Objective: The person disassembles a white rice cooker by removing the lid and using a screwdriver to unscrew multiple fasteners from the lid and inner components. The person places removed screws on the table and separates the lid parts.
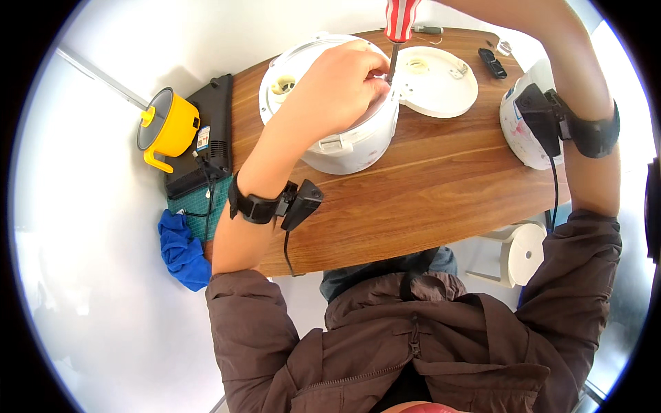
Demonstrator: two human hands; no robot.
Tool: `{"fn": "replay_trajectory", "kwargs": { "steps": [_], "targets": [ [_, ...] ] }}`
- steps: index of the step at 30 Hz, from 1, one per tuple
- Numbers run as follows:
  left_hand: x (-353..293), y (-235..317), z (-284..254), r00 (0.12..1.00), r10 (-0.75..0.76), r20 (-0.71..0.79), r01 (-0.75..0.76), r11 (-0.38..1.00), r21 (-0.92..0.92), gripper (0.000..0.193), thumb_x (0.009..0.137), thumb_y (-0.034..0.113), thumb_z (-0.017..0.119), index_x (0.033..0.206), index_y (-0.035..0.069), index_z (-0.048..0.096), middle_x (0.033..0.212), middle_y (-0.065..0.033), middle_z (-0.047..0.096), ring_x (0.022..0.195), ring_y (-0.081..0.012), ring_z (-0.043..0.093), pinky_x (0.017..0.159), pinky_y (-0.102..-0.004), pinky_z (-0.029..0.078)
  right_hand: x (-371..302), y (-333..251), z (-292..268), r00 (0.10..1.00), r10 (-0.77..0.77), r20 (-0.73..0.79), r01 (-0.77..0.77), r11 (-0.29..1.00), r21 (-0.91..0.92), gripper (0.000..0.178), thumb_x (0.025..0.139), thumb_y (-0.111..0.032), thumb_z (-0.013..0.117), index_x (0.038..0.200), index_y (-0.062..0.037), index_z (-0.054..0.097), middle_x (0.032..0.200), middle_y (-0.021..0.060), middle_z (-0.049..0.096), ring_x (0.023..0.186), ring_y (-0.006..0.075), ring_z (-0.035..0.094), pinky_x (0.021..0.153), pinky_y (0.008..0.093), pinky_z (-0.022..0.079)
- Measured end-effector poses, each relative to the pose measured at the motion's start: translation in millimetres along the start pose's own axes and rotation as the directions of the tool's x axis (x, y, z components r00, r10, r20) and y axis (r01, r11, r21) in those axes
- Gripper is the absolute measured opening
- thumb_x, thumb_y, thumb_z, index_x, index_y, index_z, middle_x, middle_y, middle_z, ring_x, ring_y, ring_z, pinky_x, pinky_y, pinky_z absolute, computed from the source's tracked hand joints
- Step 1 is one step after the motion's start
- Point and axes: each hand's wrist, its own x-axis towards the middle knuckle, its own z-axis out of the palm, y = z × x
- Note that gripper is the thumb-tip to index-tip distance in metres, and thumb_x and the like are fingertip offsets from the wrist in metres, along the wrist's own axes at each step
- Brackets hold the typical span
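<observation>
A white round appliance (354, 158), like a rice cooker with a faint floral print, stands at the back of the wooden table. My left hand (341, 82) reaches over its top. Its thumb and fingers are pinched together at the far right rim; whatever is between them is too small to make out. A screwdriver (401, 20) with a red-and-white striped handle stands nearly upright there, its tip down by my left fingertips. My right forearm rises past the top edge of the picture, so my right hand is out of sight. Touching the appliance on the right lies a white round cover (441, 100).
A second white floral appliance (513, 127) stands at the right, beneath my right forearm. Small black (491, 63) and white parts (504, 47) lie behind it. At left are a yellow pot (180, 124) on a black case (220, 103), a green mat (180, 204) and a blue cloth (182, 251).
</observation>
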Motion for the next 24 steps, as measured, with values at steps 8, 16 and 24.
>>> {"fn": "replay_trajectory", "kwargs": {
  "steps": [8, 16, 24],
  "targets": [
    [-43, 19, 14, 0.992, 0.017, -0.126, 0.01, 0.978, 0.21, 0.032, 0.087, 0.021, 0.079, 0.109, 0.0, 0.072, 0.111, -0.0097, 0.065, 0.101, -0.0297, 0.063, 0.087, -0.0397, 0.052, -12, 30, -5, 0.978, -0.063, 0.201, 0.01, 0.968, 0.252, 0.05, 0.098, -0.022, 0.06, 0.144, -0.0039, 0.054, 0.117, 0.0198, 0.067, 0.091, 0.0234, 0.066, 0.075, 0.0387, 0.052],
    [-49, 18, 40, 0.95, 0.108, -0.292, -0.008, 0.946, 0.323, 0.022, 0.088, 0.016, 0.077, 0.105, 0.002, 0.072, 0.107, -0.005, 0.065, 0.095, -0.0257, 0.064, 0.081, -0.0379, 0.052, -18, 14, 11, 0.978, -0.206, -0.015, 0.196, 0.901, 0.387, 0.053, 0.098, -0.025, 0.065, 0.145, -0.0032, 0.053, 0.098, 0.015, 0.068, 0.078, 0.0213, 0.064, 0.071, 0.0354, 0.053],
    [-49, 12, 44, 0.923, 0.169, -0.344, -0.03, 0.926, 0.376, 0.022, 0.087, 0.016, 0.078, 0.104, 0.003, 0.072, 0.107, -0.0044, 0.064, 0.097, -0.025, 0.064, 0.08, -0.0376, 0.053, -4, -7, -12, 0.923, -0.326, 0.205, 0.219, 0.882, 0.418, 0.05, 0.098, -0.02, 0.069, 0.144, -0.004, 0.055, 0.097, 0.0099, 0.07, 0.073, 0.0117, 0.065, 0.066, 0.0237, 0.054]
  ]
}}
